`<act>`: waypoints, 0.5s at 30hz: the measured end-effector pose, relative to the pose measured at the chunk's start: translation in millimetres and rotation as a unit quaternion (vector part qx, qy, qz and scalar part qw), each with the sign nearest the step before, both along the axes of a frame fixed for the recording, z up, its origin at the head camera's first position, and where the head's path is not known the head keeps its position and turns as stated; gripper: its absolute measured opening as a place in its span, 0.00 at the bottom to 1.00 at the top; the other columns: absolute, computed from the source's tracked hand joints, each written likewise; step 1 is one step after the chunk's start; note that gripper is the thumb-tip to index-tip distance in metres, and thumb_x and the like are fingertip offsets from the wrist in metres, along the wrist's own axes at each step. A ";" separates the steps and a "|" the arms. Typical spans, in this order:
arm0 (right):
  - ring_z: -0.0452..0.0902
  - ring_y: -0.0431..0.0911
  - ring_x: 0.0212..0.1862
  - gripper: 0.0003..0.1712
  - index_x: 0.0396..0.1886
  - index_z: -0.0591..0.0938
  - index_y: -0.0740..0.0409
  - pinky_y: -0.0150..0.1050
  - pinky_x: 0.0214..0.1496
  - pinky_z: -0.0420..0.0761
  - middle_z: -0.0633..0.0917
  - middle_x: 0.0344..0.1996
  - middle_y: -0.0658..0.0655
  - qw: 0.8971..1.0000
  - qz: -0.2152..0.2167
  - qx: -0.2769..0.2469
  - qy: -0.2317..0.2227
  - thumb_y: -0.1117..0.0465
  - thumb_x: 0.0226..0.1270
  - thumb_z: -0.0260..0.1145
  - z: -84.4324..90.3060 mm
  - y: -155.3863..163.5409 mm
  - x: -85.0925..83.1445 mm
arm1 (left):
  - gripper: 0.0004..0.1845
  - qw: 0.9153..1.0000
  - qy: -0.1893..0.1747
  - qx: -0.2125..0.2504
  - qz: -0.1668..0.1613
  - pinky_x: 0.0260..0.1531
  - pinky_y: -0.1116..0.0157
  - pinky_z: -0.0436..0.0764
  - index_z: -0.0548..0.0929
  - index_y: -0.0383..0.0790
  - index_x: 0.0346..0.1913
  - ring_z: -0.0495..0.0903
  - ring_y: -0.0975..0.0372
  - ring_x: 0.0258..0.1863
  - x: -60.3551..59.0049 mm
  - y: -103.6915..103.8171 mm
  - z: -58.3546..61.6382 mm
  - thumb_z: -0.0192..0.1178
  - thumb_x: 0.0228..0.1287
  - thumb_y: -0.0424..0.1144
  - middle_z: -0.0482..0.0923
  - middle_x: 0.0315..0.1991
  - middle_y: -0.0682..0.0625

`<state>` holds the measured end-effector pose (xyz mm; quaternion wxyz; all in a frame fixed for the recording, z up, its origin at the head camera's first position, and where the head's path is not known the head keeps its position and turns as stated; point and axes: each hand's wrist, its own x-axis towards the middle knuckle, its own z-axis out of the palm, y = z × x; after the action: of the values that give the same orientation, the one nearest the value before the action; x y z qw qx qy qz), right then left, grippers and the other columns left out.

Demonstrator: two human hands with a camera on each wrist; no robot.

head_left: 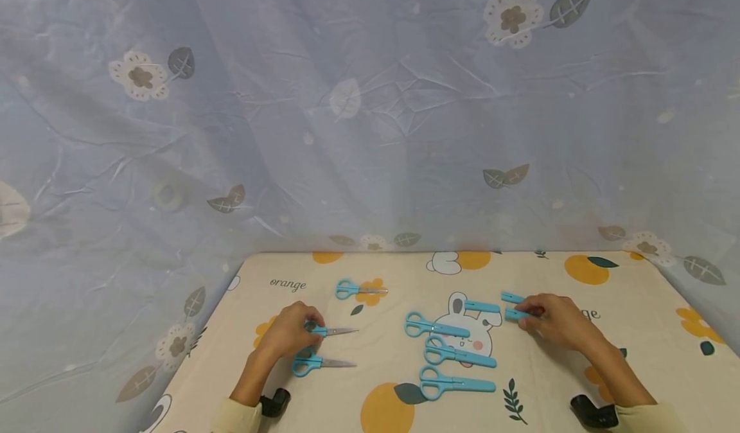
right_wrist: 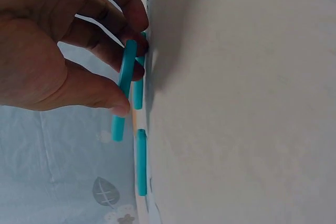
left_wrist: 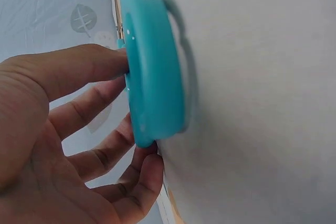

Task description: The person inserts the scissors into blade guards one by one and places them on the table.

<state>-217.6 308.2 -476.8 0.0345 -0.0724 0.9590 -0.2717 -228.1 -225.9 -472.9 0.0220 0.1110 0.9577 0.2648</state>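
The left hand [head_left: 289,335] is resting on the bench [head_left: 636,304], and its fingers [left_wrist: 92,114] are curling loosely around the handle of a pair of blue scissors [head_left: 331,331] whose bare metal blades are pointing to the right. The right hand [head_left: 555,320] is pinching a blue blade cover [head_left: 516,315] between thumb and fingertips, lifted a little off the bench near its right side, with another cover [head_left: 512,297] lying just beside it.

I think the main danger is the uncovered blade: if the left hand is taking the handle carelessly, the tip could be scratching a finger or catching the printed cloth. The thin cover could also be slipping from the pinch, because only the fingertips are holding it. A second open pair [head_left: 320,363] is lying just below the left hand, so a sleeve could be pushing it.

Several things are hard to judge. In the head view the left hand is hiding the handle rings. The left wrist view is so close and blurred that only one ring is showing. I cannot tell whether the three pairs in the middle [head_left: 457,354] are fully capped.
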 end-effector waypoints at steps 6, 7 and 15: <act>0.85 0.54 0.49 0.15 0.55 0.88 0.63 0.61 0.57 0.87 0.91 0.48 0.62 1.000 -0.003 -0.004 -0.007 0.63 0.72 0.74 2.8 1.0 -1.6 | 0.11 1.000 -0.005 0.014 0.004 0.40 0.58 0.85 0.92 0.43 0.37 0.81 0.59 0.38 -0.3 -0.1 2.4 0.81 0.52 0.28 0.86 0.39 0.49; 0.85 0.54 0.49 0.15 0.55 0.88 0.64 0.60 0.57 0.87 0.91 0.48 0.62 1.000 -0.002 -0.004 -0.007 0.63 0.73 0.74 2.8 1.0 -1.6 | 0.12 1.000 -0.005 0.017 0.004 0.39 0.58 0.86 0.92 0.42 0.38 0.83 0.59 0.38 -0.8 -0.5 2.7 0.81 0.52 0.28 0.87 0.39 0.49; 0.86 0.52 0.47 0.15 0.55 0.87 0.63 0.58 0.53 0.89 0.91 0.46 0.61 1.000 0.004 -0.009 0.006 0.63 0.72 0.74 3.4 1.5 -0.9 | 0.11 0.998 -0.007 0.053 0.025 0.41 0.57 0.89 0.91 0.42 0.42 0.86 0.60 0.41 -1.3 -2.9 1.8 0.78 0.56 0.29 0.89 0.39 0.52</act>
<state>-218.5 309.6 -473.4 0.0296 -0.0781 0.9564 -0.2800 -229.4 -228.8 -471.2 0.0162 0.0865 0.9445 0.3165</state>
